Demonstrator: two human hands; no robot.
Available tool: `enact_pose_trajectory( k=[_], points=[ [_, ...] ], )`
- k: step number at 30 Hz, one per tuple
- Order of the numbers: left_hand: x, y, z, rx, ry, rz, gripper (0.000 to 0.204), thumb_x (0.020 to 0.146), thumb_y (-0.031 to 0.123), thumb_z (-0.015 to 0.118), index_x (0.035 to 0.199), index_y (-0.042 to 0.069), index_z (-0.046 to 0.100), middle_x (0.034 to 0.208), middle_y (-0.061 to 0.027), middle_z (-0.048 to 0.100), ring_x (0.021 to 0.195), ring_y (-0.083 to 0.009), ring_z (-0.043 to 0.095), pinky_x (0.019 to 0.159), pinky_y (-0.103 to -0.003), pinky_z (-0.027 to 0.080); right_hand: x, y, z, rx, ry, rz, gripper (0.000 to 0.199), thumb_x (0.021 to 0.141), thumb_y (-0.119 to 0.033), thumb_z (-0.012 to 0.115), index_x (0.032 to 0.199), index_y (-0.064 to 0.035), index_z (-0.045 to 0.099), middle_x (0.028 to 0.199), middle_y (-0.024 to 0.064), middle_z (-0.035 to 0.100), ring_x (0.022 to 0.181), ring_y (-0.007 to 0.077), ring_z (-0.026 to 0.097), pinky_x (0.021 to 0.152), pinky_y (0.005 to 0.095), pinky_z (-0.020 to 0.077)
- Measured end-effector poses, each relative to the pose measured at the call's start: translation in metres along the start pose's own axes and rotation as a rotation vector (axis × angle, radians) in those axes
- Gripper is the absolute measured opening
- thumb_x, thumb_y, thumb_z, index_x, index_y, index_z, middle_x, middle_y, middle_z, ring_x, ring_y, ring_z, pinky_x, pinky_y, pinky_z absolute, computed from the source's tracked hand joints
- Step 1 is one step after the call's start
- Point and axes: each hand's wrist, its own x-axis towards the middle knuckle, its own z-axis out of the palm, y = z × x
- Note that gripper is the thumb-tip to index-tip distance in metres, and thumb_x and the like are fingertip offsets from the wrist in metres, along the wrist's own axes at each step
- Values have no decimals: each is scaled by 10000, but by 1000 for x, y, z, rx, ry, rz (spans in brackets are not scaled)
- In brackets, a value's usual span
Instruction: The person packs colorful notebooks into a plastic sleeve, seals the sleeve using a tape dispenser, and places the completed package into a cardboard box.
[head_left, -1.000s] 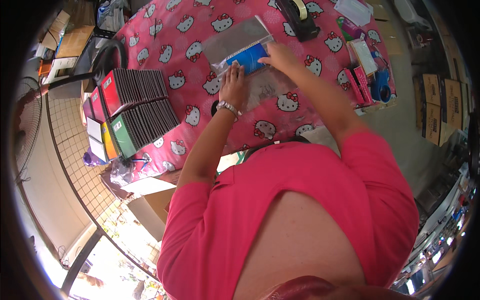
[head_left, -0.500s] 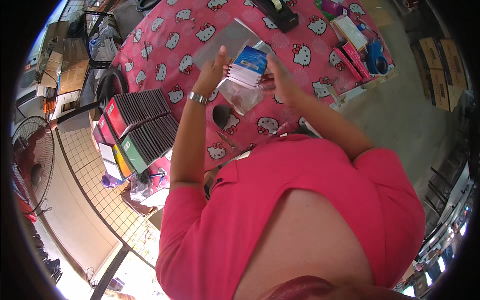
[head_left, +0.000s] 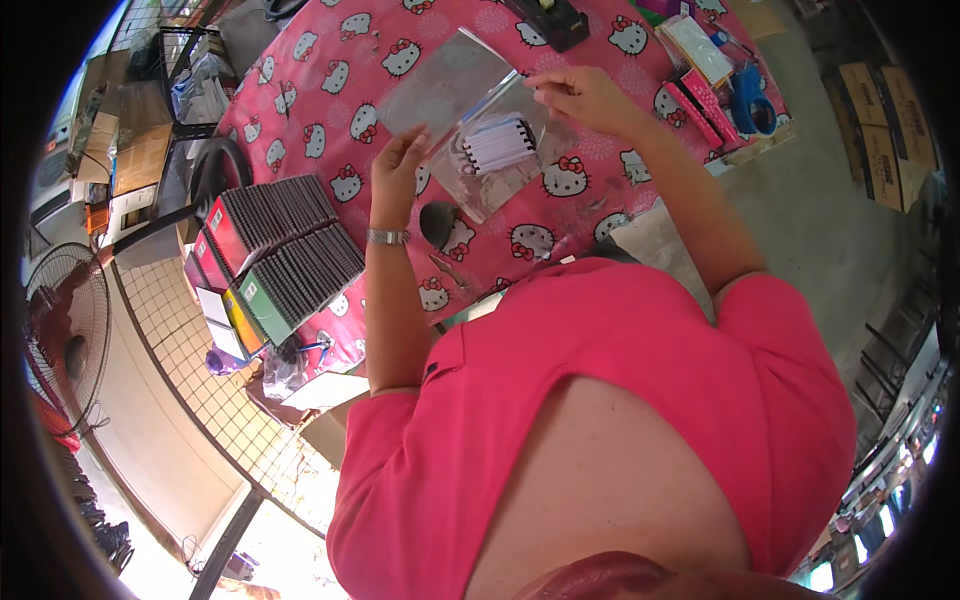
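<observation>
A small stack of white-paged spiral notebooks (head_left: pixel 500 147) lies at the middle of the table, inside or under the film of a clear plastic bag (head_left: pixel 487 197). More clear film (head_left: pixel 440 85) spreads flat beyond the stack. My left hand (head_left: pixel 400 165) is at the bag's left edge, thumb and fingertips closed together on the film. At the far right corner of the bag, my right hand (head_left: pixel 578 98) pinches the film between thumb and fingers. A dark rounded object (head_left: pixel 437 226) sits just nearer than the bag.
Rows of black-bound notebooks with coloured covers (head_left: pixel 290 255) stand at the left. A black tape dispenser (head_left: pixel 552 22) is at the far edge. Pink boxes (head_left: pixel 700 108) and a blue tape roll (head_left: pixel 755 105) lie at the right. A fan (head_left: pixel 68 340) stands beyond the table's left.
My hands have let go of the notebook stack and moved apart to the bag's edges. The blue cover on top no longer shows; white pages and black rings now do.
</observation>
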Motion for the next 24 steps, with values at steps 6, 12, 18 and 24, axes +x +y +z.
enact_pose_trajectory(
  k=[6,12,18,24],
  points=[
    [42,-61,20,-589,-618,-182,496,823,82,554,1305,13,458,1297,-91,493,1183,-197,456,1025,-319,314,37,55,21,-94,-352,-139,512,825,-179,640,1311,-126,491,1062,78,602,899,127,572,731,290,474],
    [47,-57,30,-187,-330,-67,337,768,67,645,1100,12,623,1132,-64,610,1031,-188,555,896,-311,423,52,43,37,-249,-270,-286,369,765,-150,686,1114,-61,611,962,103,608,823,190,587,706,325,467],
    [17,-31,60,543,124,458,199,689,41,696,877,101,718,889,-53,637,780,-239,615,708,-320,499,33,42,56,-392,64,-463,225,700,-118,704,893,-21,641,809,82,565,757,250,583,683,348,465],
    [-11,-25,41,536,-54,711,262,730,86,703,988,52,676,977,-90,636,899,-236,627,759,-341,506,9,35,40,-389,-92,-791,187,717,-144,693,840,-20,627,912,84,552,890,269,551,759,350,453]
  ],
)
